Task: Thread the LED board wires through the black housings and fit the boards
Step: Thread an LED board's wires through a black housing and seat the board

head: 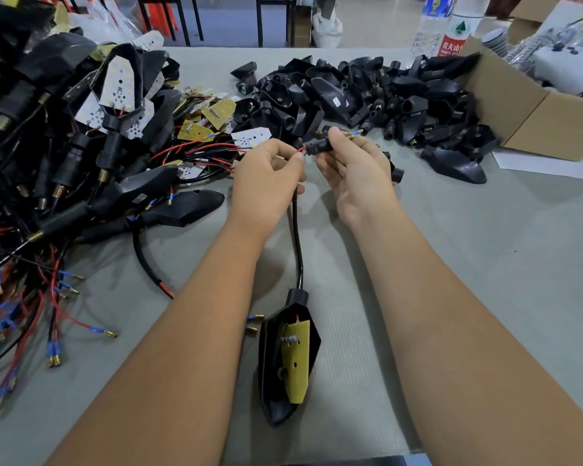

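The left hand (266, 178) pinches thin red and black wires (302, 150) at their tips, its grip closed on them. Just beside it, the right hand (354, 166) clamps a small black plastic stem (318, 146) with a brass threaded end. A black sleeved cable (297, 237) hangs down to a pointed, glossy black housing (276, 391) on the grey surface (468, 264), holding a flat yellow board (297, 361).

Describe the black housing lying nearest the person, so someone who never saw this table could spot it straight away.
Start at the grey table and look between the two forearms, near the bottom edge. There lies the black housing, apart from both piles. Unlike the empty housings heaped at the back, it has a yellow board inside it and a black cable running up to the left hand.
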